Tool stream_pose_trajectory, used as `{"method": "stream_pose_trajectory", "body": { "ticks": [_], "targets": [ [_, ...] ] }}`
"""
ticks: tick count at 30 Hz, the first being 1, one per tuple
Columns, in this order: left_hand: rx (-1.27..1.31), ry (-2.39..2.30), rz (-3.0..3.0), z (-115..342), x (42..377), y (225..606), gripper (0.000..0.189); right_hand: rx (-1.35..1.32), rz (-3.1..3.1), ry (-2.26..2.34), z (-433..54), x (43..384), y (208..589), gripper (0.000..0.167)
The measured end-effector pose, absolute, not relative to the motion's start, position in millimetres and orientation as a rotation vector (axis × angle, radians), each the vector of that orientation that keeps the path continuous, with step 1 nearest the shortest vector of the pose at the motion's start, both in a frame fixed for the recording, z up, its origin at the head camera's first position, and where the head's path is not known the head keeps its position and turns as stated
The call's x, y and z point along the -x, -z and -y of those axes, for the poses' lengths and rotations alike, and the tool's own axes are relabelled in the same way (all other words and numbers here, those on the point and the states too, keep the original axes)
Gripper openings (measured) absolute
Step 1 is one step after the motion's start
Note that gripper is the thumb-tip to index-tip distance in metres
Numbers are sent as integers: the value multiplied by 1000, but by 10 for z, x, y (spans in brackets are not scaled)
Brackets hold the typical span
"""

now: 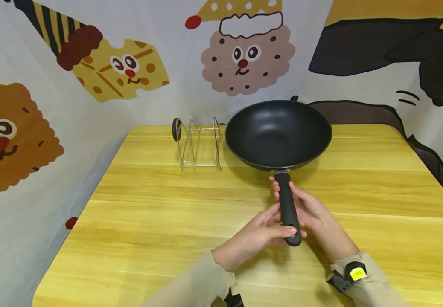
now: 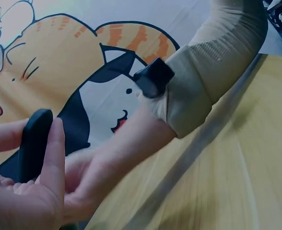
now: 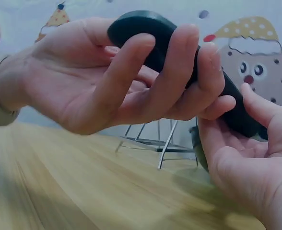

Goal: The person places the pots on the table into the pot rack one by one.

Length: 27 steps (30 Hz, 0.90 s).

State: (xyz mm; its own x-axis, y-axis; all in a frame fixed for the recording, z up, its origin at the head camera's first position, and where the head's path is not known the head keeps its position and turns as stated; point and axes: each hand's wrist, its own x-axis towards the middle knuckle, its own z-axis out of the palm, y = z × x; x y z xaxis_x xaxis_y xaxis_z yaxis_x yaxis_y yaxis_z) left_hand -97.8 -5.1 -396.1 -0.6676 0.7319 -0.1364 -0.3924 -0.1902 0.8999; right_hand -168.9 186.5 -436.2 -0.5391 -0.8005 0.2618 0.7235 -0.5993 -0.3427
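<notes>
A black wok [image 1: 279, 132] is held up over the table, its bowl facing me and its long black handle [image 1: 287, 204] pointing down toward me. My left hand [image 1: 261, 230] pinches the handle's end, thumb on top and fingers underneath. Farther up, close to the bowl, my right hand [image 1: 311, 211] holds the handle from the right side, its thumb along the edge. The right wrist view shows the left hand's fingers [image 3: 172, 72] curled under the handle, with the right hand [image 3: 251, 167] beside it. Whether the wok's base touches the table is hidden.
Left of the wok stands a thin wire rack [image 1: 200, 166] with a black round piece [image 1: 176, 129] at its left side. The wooden table [image 1: 148, 238] meets a cartoon-printed cloth [image 1: 183, 85] at the back and sides.
</notes>
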Motion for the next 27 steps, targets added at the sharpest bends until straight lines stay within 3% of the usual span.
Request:
{"method": "stream_pose_trajectory", "body": {
  "ticks": [15,27],
  "targets": [
    [-627,-1785,-1455,420,966,3922,57,506,-1460,2186,-1663,1406,3925,27],
    [-517,-1748,-1904,461,743,3899,60,563,-2218,1899,-1377,1318,3796,40]
  ]
}}
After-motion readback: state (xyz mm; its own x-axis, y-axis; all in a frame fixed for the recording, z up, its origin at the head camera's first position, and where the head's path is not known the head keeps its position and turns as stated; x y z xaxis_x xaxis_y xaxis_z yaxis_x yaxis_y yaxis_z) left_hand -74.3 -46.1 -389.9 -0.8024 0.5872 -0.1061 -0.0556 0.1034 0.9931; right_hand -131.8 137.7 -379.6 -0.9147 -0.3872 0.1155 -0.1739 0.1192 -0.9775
